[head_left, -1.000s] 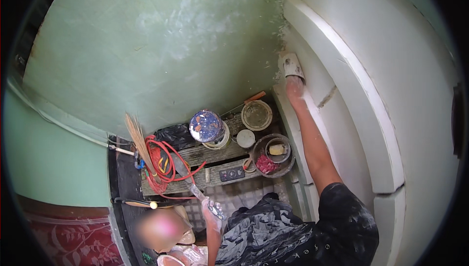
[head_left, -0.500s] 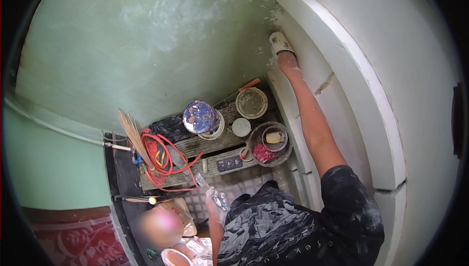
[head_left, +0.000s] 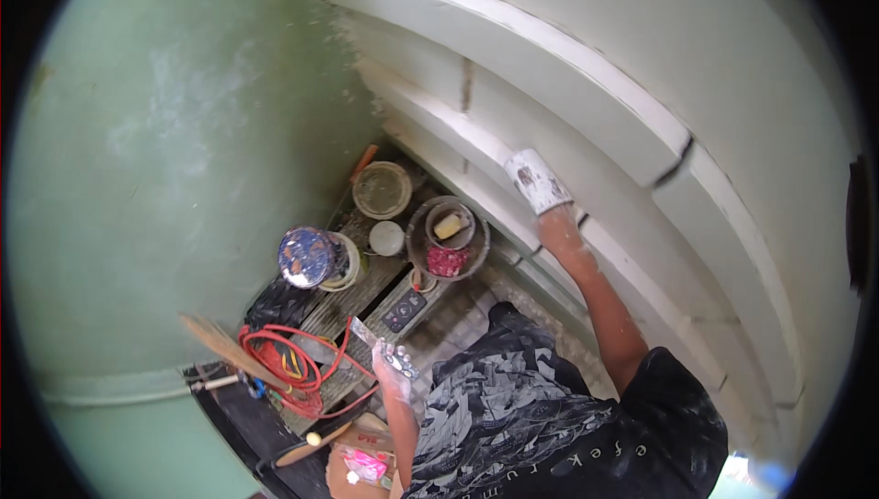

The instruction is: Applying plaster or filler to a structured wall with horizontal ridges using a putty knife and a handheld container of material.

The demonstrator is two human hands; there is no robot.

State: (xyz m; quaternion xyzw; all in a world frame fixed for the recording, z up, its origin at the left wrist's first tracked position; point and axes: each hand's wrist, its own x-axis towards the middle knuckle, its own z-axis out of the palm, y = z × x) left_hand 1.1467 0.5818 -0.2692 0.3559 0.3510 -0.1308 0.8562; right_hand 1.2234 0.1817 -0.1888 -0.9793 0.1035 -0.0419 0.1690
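Observation:
My right hand (head_left: 559, 227) reaches out to the white stepped moulding (head_left: 439, 119) on the right wall. In it is a pale curved piece (head_left: 538, 180) with dark smears, which covers my fingers and lies against the moulding's lower ledge. What kind of tool this is, I cannot make out. Low in front of me, my left hand (head_left: 396, 366) is closed around a putty knife (head_left: 364, 332), its metal blade pointing up and left. White powder coats the fingers of that hand.
Below, weathered planks carry a paint-stained blue-lidded bucket (head_left: 309, 256), a round tub (head_left: 382, 189), a basin (head_left: 482, 256) with a smaller bowl and red material, a black remote (head_left: 404, 311) and a coiled red hose (head_left: 307, 339). A straw broom (head_left: 220, 343) leans left.
My view has swung to the right. My right hand has come from the far corner back along the moulding toward me. The left hand still holds the putty knife.

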